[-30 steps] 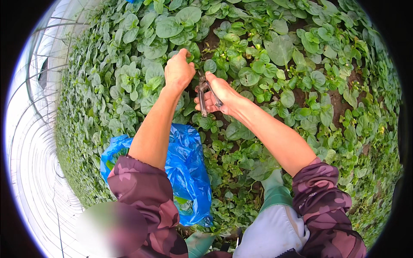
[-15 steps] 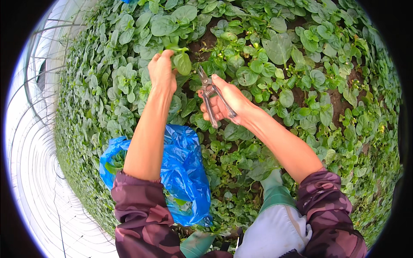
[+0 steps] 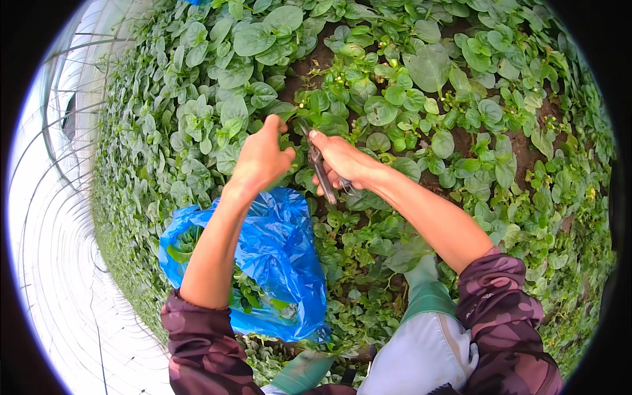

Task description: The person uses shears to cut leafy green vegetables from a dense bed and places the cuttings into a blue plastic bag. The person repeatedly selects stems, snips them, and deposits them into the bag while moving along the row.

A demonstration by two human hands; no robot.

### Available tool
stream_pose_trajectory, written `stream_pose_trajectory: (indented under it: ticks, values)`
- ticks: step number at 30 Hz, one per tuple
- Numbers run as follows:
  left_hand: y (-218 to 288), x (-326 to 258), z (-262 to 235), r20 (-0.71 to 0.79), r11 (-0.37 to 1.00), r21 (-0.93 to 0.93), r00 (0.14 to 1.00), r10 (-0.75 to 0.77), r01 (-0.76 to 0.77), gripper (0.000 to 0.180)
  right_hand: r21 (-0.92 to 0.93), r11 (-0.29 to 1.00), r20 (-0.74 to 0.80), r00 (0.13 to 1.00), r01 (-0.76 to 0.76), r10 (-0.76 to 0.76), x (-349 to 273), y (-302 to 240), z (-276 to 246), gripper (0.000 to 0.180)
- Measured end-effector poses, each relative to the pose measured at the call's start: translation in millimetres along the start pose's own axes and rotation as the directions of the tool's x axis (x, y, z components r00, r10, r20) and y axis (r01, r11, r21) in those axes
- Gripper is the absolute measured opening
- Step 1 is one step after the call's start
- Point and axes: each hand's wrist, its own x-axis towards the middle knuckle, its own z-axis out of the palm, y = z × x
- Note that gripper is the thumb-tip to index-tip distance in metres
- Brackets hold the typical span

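My right hand [image 3: 345, 161] is wrapped round a pair of pruning shears [image 3: 317, 164], whose blades point up and left into the leaves. Just left of the shears is my left hand [image 3: 263, 158], fingers curled and thumb a little apart; its palm is turned out of sight, so anything in it is hidden. Green leaves [image 3: 284, 110] lie right at its fingertips. Below my left forearm a blue plastic bag [image 3: 280, 240] rests on the plants, its mouth showing picked leaves [image 3: 247, 293] inside.
Low leafy plants [image 3: 428, 69] cover the ground all round, with bare soil [image 3: 526, 155] between some of them. At the left runs a white plastic tunnel wall [image 3: 52, 263] with thin ribs [image 3: 79, 102]. My green boots [image 3: 428, 293] stand among the plants.
My left hand has come down and nearer to the shears; the leafy sprig it held no longer shows. The shears' handles have come closer together, with the right hand moved slightly.
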Motion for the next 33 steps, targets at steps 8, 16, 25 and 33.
stream_pose_trajectory:
  ticks: [8, 16, 25, 33]
  values:
    - [8, 38, 32, 0.086, 0.878, 0.477, 0.996, 0.009, -0.049, 0.032, 0.019, 1.0, -0.104, 0.994, 0.018, -0.016, 32, 0, 10, 0.062]
    - [0, 42, 24, -0.001, 0.897, 0.44, 1.0, -0.026, 0.024, 0.034, 0.016, 0.998, -0.211, 0.976, 0.062, -0.057, 43, -3, 22, 0.061]
    - [-20, 25, 11, -0.033, 0.995, -0.082, 0.998, -0.051, 0.049, 0.05, -0.02, 0.987, -0.239, 0.958, 0.159, -0.159, 46, 6, 22, 0.054]
    - [-60, -72, -62, 0.099, 0.175, -0.979, 0.993, -0.064, 0.109, 0.039, 0.152, 0.979, -0.066, 0.99, 0.137, -0.128, -30, 28, 9, 0.055]
